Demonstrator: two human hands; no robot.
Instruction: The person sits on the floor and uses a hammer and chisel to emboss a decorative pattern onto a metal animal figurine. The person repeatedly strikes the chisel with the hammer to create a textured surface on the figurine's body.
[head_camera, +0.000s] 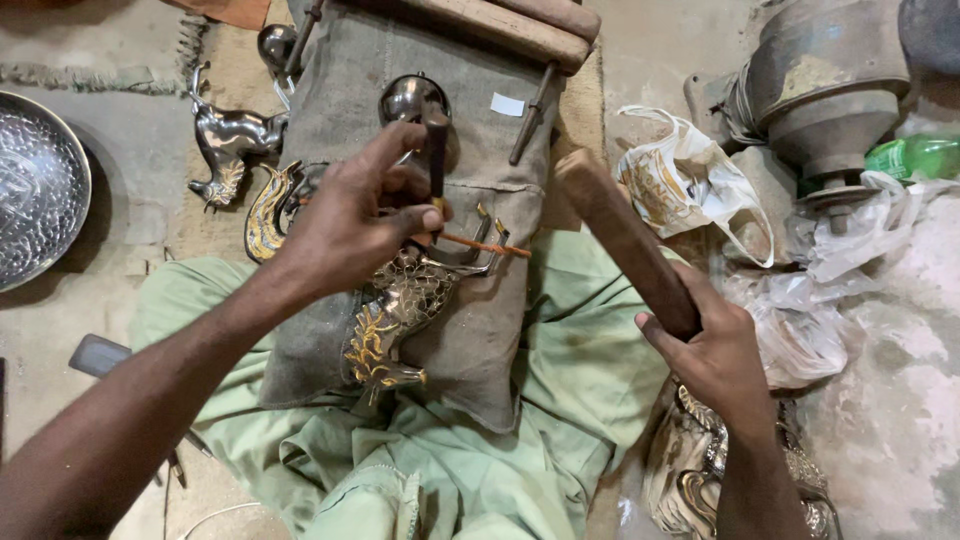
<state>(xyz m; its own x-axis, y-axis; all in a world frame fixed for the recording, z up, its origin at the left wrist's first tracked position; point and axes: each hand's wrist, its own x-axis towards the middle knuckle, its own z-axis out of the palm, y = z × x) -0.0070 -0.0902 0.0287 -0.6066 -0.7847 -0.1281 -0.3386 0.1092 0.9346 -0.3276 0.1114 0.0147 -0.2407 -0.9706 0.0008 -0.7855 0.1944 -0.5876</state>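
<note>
Brass figurine (400, 310) lies under left grip (350, 225) holding chisel (437, 165).

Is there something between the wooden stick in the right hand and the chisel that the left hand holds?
Nothing visible. The stick in the right hand is raised beside the chisel; only open air lies between them.

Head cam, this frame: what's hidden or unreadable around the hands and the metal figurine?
- Punch tip: the left hand covers where the chisel punch meets the metal animal figurine.
- Wooden mallet: its lower end is wrapped by the right hand.
- Metal pieces under the right forearm: mostly covered, kind unclear.
- Engraved metal tray: cut off by the left edge.
- Second figurine: too small for surface detail.
</note>
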